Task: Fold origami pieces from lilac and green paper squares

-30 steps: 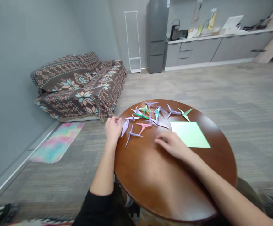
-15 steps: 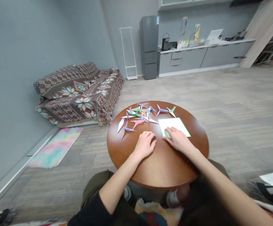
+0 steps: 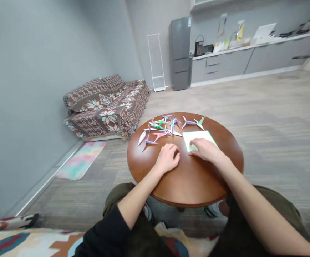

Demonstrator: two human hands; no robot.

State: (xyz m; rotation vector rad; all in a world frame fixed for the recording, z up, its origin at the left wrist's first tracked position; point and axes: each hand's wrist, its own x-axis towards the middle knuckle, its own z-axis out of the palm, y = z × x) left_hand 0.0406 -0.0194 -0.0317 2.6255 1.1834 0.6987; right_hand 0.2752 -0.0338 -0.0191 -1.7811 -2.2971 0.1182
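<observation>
My right hand (image 3: 204,149) rests over the near edge of a square stack of white paper with a green edge (image 3: 197,135). Its fingertips touch the top sheet, while the thumb sits apart at the near-left corner. My left hand (image 3: 168,157) lies on the table left of the paper, fingers loosely bent and thumb apart, holding nothing. Beyond it spread several folded paper cranes, among them a pink one (image 3: 160,135), a green one (image 3: 158,125) and a purple one (image 3: 149,141). A pale green crane (image 3: 199,122) lies just behind the paper.
The round brown wooden table (image 3: 181,185) stands between my knees. A sofa under a patterned cover (image 3: 103,110) is at the left, with a pastel mat (image 3: 81,160) on the floor. A grey fridge (image 3: 181,53) and kitchen counter (image 3: 224,66) line the back wall.
The view has turned slightly left, so the room appears shifted right. My right hand's fingers are more bent on the paper than before. My left hand stays on the table.
</observation>
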